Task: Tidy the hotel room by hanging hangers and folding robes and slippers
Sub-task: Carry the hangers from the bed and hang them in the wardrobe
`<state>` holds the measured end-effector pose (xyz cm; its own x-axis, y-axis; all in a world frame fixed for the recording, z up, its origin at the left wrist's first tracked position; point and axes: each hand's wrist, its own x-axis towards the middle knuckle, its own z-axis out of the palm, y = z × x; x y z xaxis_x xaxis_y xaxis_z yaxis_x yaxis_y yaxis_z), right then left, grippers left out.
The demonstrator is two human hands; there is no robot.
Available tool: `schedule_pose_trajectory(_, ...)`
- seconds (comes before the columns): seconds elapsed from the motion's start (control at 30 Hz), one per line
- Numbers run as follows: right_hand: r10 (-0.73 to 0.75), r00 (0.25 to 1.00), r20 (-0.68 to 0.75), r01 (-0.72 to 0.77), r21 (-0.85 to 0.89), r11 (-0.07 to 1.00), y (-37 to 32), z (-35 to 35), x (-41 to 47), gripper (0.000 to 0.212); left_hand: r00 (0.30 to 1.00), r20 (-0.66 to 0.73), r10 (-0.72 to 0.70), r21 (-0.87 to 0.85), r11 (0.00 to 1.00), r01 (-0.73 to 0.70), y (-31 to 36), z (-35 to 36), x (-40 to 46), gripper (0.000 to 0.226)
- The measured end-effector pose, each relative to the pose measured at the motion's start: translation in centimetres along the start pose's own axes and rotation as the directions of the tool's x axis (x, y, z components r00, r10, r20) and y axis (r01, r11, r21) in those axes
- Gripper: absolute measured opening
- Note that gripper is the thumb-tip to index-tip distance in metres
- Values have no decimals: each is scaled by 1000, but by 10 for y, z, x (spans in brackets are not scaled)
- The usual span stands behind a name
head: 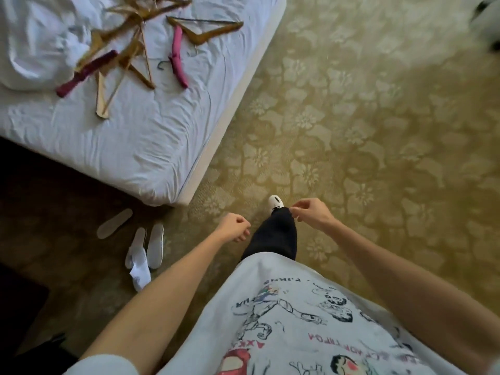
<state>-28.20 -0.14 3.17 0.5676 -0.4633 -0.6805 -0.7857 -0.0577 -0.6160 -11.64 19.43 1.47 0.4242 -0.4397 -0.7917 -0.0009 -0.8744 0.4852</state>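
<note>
Printed across the bottom of the view, a white T-shirt [297, 320] is being worn, and two bare forearms are being held out over it. The left hand [234, 227] is being kept in a loosely clenched grip with nothing in it; the right hand [308, 213] is being held with fingers curled and fingertips drawn together, and whether anything is being pinched cannot be told. Between the hands, a dark trouser leg [273, 236] and a white shoe [276, 203] are being shown over the patterned carpet [378, 131].

Left of the left hand, white slippers [147, 249] are lying on the floor by the bed corner: two side by side, one more flat sole [115, 223] apart from them, and a crumpled white piece [139, 276] just below the pair.

On the bed [135, 147], hangers are being left in a loose pile. Two pink padded hangers [178, 56] are counted; the wooden hangers [205, 29] are overlapping and blurred, so their number cannot be told. A rumpled white cloth [35, 41] is lying at the bed's left, partly under the pile.
</note>
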Motion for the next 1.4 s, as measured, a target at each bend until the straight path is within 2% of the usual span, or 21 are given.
schedule_pose_trajectory(0.13,11,999,48,-8,-67,998,-47,-72,68,14,1000,10,1,-80,997,0,82,-37,64,18)
schedule_pose_trajectory(0.3,80,993,-87,-84,-41,996,-72,-173,138,11,994,54,99,-119,989,-92,215,-75,137,17)
schedule_pose_trajectory(0.47,241,958,-155,-231,75,970,-76,-262,206,13,974,66,216,-152,967,-204,346,-106,204,14)
schedule_pose_trajectory(0.57,284,941,-183,-261,140,955,-84,-313,258,14,963,39,267,-162,953,-258,420,-125,257,12)
schedule_pose_trajectory(0.77,279,937,-208,-247,168,954,-135,-428,382,17,960,61,272,-94,959,-266,567,-171,365,11)
schedule_pose_trajectory(0.9,181,977,-114,-177,39,983,-216,-485,450,14,976,49,214,-69,975,-210,636,-207,417,8)
schedule_pose_trajectory(1.0,84,996,-43,-87,-60,994,-286,-516,509,15,986,-25,164,-141,976,-166,663,-240,450,12)
schedule_pose_trajectory(1.1,-28,998,54,37,-162,986,-353,-530,564,16,994,-88,66,-209,974,-83,662,-273,477,14)
schedule_pose_trajectory(1.23,-133,975,179,175,-249,953,-443,-532,642,17,983,-164,-86,-323,946,29,640,-322,519,17)
schedule_pose_trajectory(1.4,-197,928,315,309,-357,881,-542,-529,747,18,953,-230,-199,-461,884,74,637,-385,589,21)
